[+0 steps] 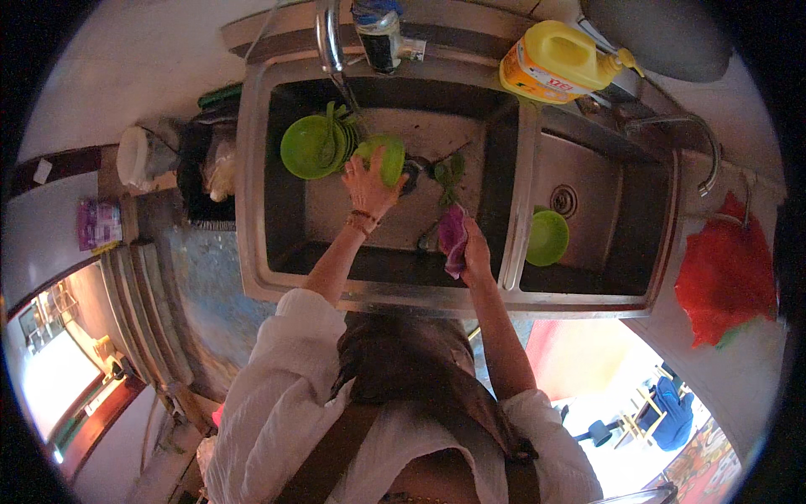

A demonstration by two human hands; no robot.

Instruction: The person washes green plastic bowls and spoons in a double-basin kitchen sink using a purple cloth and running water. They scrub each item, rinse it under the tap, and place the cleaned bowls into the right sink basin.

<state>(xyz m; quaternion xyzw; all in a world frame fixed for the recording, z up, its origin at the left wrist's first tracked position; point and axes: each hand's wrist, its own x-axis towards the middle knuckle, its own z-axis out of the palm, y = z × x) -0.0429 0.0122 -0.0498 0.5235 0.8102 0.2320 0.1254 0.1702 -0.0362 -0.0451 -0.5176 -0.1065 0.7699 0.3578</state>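
In the larger left basin of a steel double sink (249,189), my left hand (371,186) grips a green bowl (391,154). My right hand (476,249) holds a crumpled purple cloth (452,236) near the basin's right side. Beside the bowl, against the left wall, lies a tilted stack of green bowls (305,148) with a green spoon (330,142) in front. Some green leaves (449,173) lie on the basin floor, right of a dark drain fitting (412,173) partly hidden by my left hand and the bowl.
Another green bowl (546,237) sits in the right basin near its drain (563,200). A chrome faucet (329,38) reaches over the left basin. Behind the sink stand a jar (380,38) and a yellow detergent jug (554,63). A red plastic bag (724,277) hangs at right.
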